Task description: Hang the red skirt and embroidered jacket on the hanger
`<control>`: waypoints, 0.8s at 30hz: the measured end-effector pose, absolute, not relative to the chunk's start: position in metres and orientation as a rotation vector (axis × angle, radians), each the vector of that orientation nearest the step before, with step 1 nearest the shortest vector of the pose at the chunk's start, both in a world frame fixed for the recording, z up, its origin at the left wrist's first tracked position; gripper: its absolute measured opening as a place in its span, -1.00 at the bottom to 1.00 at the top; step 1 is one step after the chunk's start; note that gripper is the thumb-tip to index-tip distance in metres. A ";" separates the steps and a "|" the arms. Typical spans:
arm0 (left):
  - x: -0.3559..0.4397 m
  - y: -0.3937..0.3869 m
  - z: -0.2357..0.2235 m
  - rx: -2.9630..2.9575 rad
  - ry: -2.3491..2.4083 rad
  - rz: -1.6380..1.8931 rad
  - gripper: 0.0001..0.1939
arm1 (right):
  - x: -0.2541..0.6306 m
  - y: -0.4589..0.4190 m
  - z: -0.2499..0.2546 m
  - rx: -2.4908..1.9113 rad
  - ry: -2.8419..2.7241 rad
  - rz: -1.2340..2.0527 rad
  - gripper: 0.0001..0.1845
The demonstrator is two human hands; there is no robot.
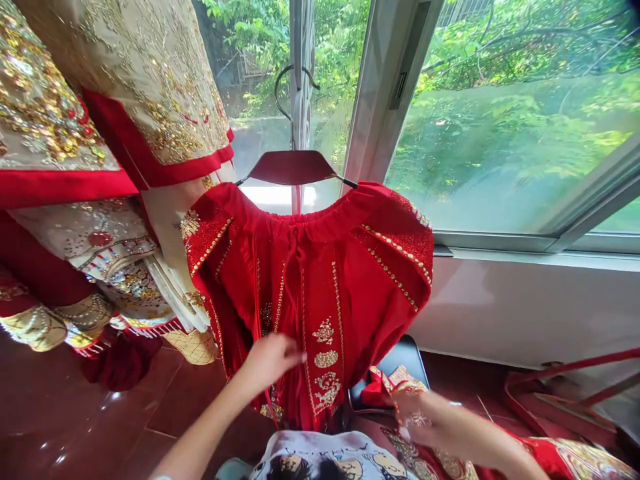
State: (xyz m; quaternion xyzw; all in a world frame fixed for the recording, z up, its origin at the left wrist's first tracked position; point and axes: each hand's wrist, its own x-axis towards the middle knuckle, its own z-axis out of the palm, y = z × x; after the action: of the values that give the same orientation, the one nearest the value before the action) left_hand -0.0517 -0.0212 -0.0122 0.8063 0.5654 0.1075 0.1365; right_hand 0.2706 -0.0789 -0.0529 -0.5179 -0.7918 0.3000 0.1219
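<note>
Presently, red skirt (320,287) hanging from hanger (295,167); left hand (277,358) hovering at skirt's front, right hand (417,412) blurring near chair (414,357); cannot tell whether either is gripping.

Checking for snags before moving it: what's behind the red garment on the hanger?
Past the red garment, a window, pale wall and part of a dark chair with red cloth show. Whatever sits directly behind the fabric is covered.
</note>
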 end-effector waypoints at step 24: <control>-0.073 -0.034 0.070 3.284 0.879 0.179 -0.92 | 0.168 0.013 0.064 -0.540 -2.638 -0.525 -0.87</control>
State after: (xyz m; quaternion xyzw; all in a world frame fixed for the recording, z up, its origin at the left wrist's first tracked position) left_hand -0.0734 -0.0336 0.0699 0.9563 0.2560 0.0521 -0.1310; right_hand 0.1682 0.0132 0.0638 -0.1928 -0.9426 -0.1876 0.1976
